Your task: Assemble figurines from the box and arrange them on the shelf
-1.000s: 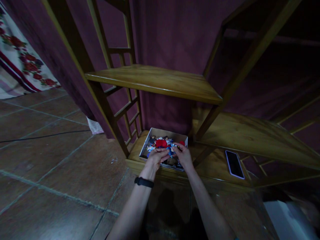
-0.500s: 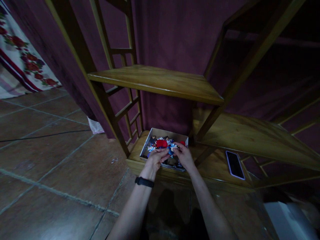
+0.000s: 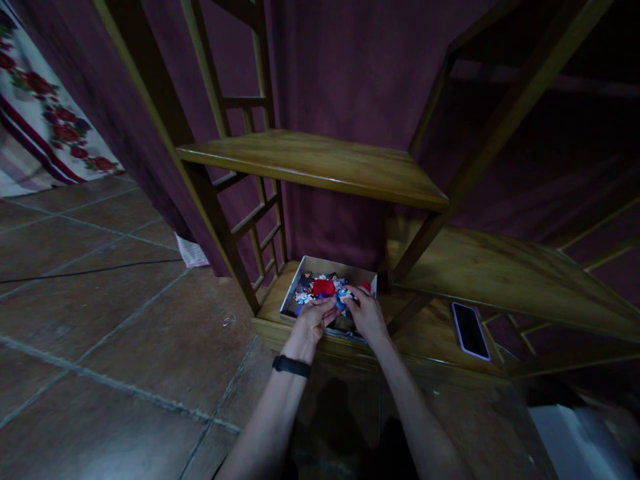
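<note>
Over an open cardboard box (image 3: 294,288) on the lowest shelf, both my hands hold one small blue-and-white figurine (image 3: 342,298). My left hand (image 3: 317,316) grips it from the left, wearing a black band on the wrist. From the right, the fingers of my right hand (image 3: 367,312) close on the same piece. Inside the box lie several small colourful figurines (image 3: 306,293) and a red piece (image 3: 323,287). My hands hide part of the box's front side and contents.
A wooden shelf board (image 3: 310,160) juts out above the box. To the right, a phone (image 3: 471,331) lies on the lower board (image 3: 425,333). A slanting wooden post (image 3: 200,200) stands at left. A black cable (image 3: 90,271) crosses the tiled floor (image 3: 150,347).
My fingers have shifted very slightly around the blue-and-white figurine, which has turned a little. The box, shelves and phone stay where they were.
</note>
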Motion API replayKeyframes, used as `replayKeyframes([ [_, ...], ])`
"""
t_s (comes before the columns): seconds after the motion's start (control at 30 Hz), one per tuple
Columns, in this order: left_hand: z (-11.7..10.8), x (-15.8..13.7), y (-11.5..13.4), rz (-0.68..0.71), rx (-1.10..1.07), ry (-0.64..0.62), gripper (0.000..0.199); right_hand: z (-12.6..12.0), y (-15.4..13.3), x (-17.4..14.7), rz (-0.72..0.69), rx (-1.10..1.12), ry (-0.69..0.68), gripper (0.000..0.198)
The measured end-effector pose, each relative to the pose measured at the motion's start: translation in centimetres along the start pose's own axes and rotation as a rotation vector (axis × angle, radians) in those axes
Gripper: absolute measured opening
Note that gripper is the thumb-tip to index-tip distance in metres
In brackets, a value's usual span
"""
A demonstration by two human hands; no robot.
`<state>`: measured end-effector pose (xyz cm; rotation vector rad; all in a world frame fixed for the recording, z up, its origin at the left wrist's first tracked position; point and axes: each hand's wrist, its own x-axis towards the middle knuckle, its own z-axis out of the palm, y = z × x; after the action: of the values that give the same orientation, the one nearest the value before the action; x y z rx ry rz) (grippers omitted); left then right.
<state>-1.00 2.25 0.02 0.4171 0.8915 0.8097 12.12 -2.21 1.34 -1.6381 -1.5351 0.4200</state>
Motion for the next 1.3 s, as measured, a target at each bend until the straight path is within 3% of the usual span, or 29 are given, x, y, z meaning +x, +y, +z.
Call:
replayKeyframes([
  [0.4, 0.0, -0.9, -0.3, 0.051, 0.029, 0.046, 0.012, -0.4, 0.2, -0.4, -0.067, 0.027, -0.052, 0.033],
  [0.67, 0.4, -1.0, -1.6, 0.167, 0.006, 0.088, 0.017, 0.6, 1.9, -0.5, 0.037, 0.141, 0.033, 0.031],
  [0.97, -0.4, -1.3, -0.7, 0.077, 0.038, 0.027, 0.014, -0.6, 0.9, -0.6, -0.068, 0.098, -0.075, 0.03],
  [1.3, -0.3, -1.3, -0.9, 0.041, 0.055, 0.031, 0.01, -0.9, 0.3, -1.1, -0.079, 0.095, -0.076, 0.031],
])
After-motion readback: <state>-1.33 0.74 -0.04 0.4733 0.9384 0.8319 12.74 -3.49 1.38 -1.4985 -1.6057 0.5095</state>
